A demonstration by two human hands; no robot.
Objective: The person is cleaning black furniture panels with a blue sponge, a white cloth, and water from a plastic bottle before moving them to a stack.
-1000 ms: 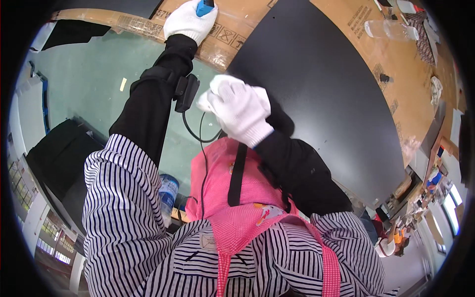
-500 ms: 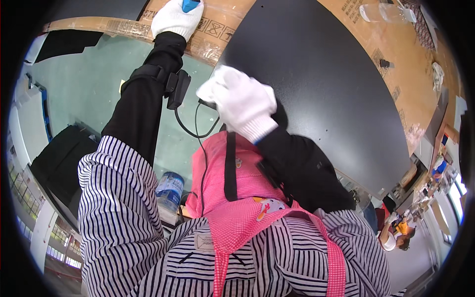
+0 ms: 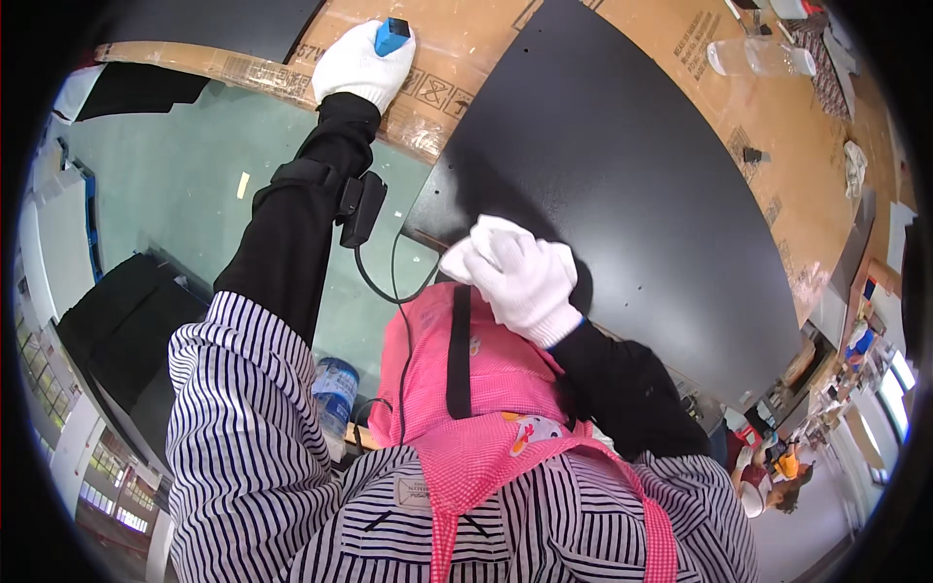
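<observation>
My left hand [image 3: 355, 73], in a white knit glove, is closed around a small blue block-shaped object with a dark end [image 3: 392, 37]. It rests over the edge of the brown cardboard. What kind of thing the blue object is cannot be made out. My right hand [image 3: 533, 287], also gloved in white, has its fingers curled round a folded white cloth [image 3: 465, 257]. This hand is at the near left edge of a large black panel [image 3: 632, 185], which lies on the cardboard [image 3: 695, 58]. The panel has a few small holes and a smooth surface.
A second dark panel [image 3: 214, 27] lies at the far left. A clear plastic bottle [image 3: 761, 57] and a small black piece [image 3: 754, 155] sit on the cardboard at right. Below is a blue-labelled bottle [image 3: 335, 389]. A cable [image 3: 397, 297] hangs from my left forearm. Other people are at far right.
My left hand has come lower in the view and slightly right, the blue object still in it. My right hand with the cloth has moved right and nearer to me.
</observation>
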